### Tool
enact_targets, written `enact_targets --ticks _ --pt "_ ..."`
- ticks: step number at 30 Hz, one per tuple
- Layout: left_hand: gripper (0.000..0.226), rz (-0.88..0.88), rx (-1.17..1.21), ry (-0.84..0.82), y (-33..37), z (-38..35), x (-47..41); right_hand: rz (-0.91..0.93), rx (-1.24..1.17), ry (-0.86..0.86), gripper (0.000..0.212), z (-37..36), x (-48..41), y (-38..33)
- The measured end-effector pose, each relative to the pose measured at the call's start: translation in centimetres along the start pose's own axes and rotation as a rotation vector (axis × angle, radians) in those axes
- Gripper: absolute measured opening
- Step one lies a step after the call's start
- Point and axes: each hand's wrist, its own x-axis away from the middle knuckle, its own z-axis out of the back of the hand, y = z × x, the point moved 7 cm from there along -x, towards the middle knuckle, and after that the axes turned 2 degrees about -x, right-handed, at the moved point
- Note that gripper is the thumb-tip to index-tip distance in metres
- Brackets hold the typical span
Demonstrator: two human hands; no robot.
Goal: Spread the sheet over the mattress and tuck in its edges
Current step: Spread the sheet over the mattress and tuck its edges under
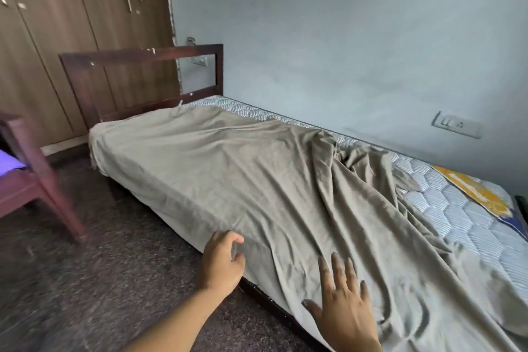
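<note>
Where the dark wooden bed frame (137, 71) stands at ten o'clock, the left hand (221, 261) pinches the soft, creased taupe sheet (243, 180) at the mattress's near edge; the right hand (344, 298) presses flat, fingers spread, while the quilted hexagon-patterned mattress (463, 217) shows bare at three o'clock.

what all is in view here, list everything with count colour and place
sheet: one, grey-beige, wrinkled over most of the mattress, bunched toward the wall side
mattress: one, white quilted, bare along the wall side and right end
label: one, orange and blue, on the bare right end of the mattress
bed frame: one, dark wood, headboard at the far end
wardrobe: one, brown wood, behind the headboard
switch plates: two, white, on the wall
second furniture piece: one, dark wood, left edge
hands: two; left hand gripping the sheet at the near edge, right hand flat on the sheet
</note>
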Motion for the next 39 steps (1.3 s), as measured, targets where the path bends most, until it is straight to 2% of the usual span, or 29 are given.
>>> enact_targets --ticks 3,5,9,13,19,28,37,39 --pt "0.026 -0.14 -0.176 0.003 4.5 6.1 -1.5 0.108 0.001 0.059 0.084 7.8 -0.6 -3.9" --pt "0.03 -0.174 -0.231 0.009 6.6 10.2 -2.3 0.164 0.003 0.091 0.082 12.3 -0.8 -6.4" --pt "0.031 -0.14 -0.271 0.058 8.2 19.0 -3.6 0.273 -0.007 0.124 0.082 19.7 -1.1 -12.9" --pt "0.024 -0.052 -0.272 0.099 6.8 27.2 -4.9 0.364 -0.031 0.115 0.082 24.4 -1.8 -20.9" --pt "0.014 0.021 -0.286 0.151 1.9 35.7 -8.6 0.469 -0.044 0.057 0.081 26.4 -4.9 -32.5" --pt "0.019 0.109 -0.339 0.236 -8.6 46.7 -20.4 0.531 -0.036 -0.016 0.08 27.5 -16.2 -47.8" --pt "0.005 0.206 -0.353 0.265 -17.7 50.0 -33.1 0.664 0.095 -0.078 0.078 25.9 -29.9 -59.3" --pt "0.011 0.237 -0.372 0.27 -20.0 50.6 -36.4 0.691 0.083 -0.092 0.076 25.6 -33.7 -62.1"
